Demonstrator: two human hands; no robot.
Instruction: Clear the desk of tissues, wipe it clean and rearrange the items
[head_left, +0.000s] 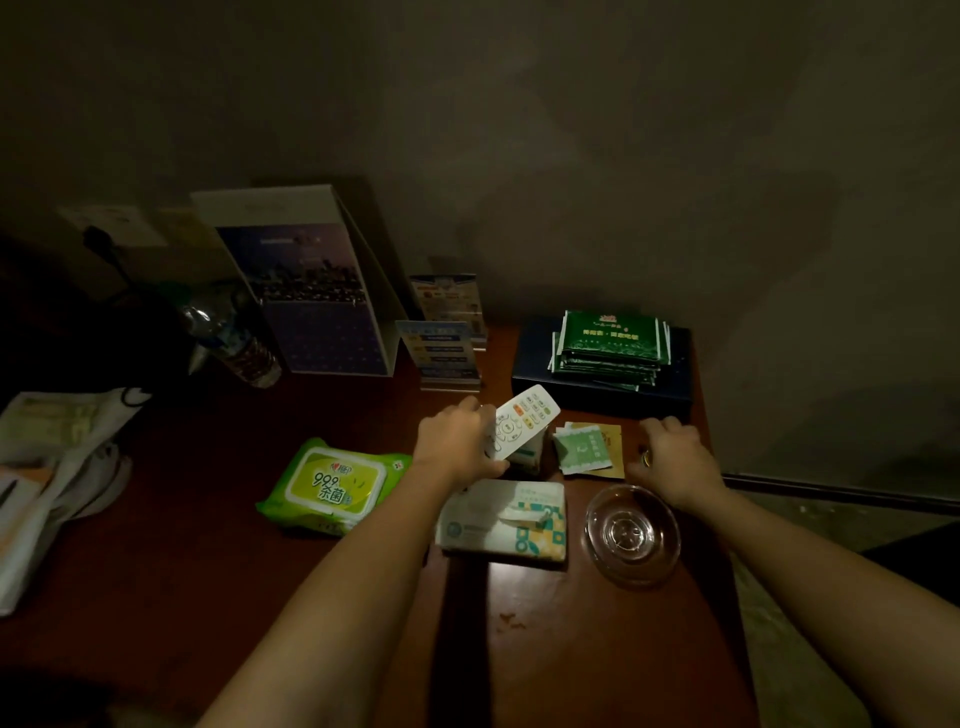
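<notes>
Your left grip (457, 441) is clamping one white remote (524, 423), fingers curling round its near end. The buttons are facing up and the far end is angling away to the right of the grip. One small white-and-teal carton (531, 460) is sitting right under the remote, touching it.

Your right grip (670, 457) is resting knuckles-up on the bench (597, 649) with its fingers curling down. One small gold object (645, 457) is showing at its left edge. I can't tell if it's pinching that or holding nothing.

Counts, relative to the grips:
- 1 tissue pack (504, 522), lying flat just nearside of the left grip, with your left wrist overlapping its left corner.
- 1 green wet-wipe pack (327, 486), lying to the left of the left grip, apart from it.
- Sachets (584, 451), lying between the two grips. One green is overlapping one brown. I can't tell if there are more.
- 1 glass ashtray (631, 535), sitting just nearside of the right grip, under your right wrist.
- 1 dark box (670, 397), sitting beyond both grips and carrying one stack of green packets (610, 340). The packet count isn't readable.
- 2 small sign stands (447, 353), standing beyond the left grip, one behind the other.
- 1 tall brochure stand (311, 312) and 1 water bottle (236, 338), standing far left of the left grip.
</notes>
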